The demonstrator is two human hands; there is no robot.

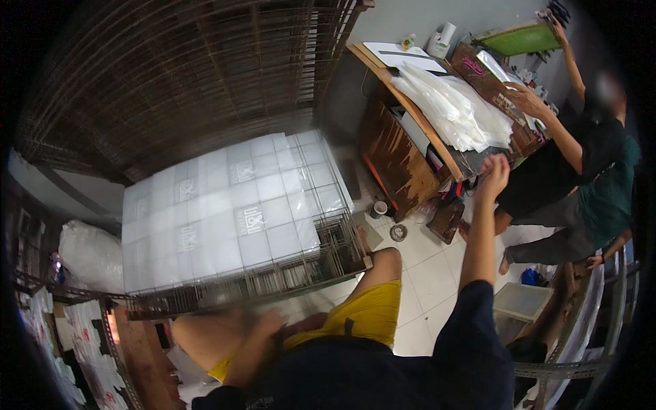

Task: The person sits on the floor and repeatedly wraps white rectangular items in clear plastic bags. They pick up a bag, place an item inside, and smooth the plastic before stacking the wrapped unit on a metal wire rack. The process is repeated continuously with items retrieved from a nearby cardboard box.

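My right arm reaches out to the far right, and my right hand (pixel 495 175) is beside the near corner of a wooden work table (pixel 410 102). Its fingers are curled together; whatever they may hold is too small to make out. Just beyond it, a fanned pile of translucent white plastic bags (pixel 451 109) lies on the table. My left hand (pixel 270 324) is low, close to my lap, and smeared by motion. In front of me, white printed plastic sheets (pixel 225 198) lie in rows on a wire drying rack (pixel 328 239).
Upper rack layers (pixel 205 68) tilt up behind the sheets. At the right, a co-worker's hand (pixel 526 102) is over the table, and another hand (pixel 559 31) grips a green screen frame (pixel 516 39). A cup (pixel 378 209) and a bowl (pixel 398 232) stand on the tiled floor.
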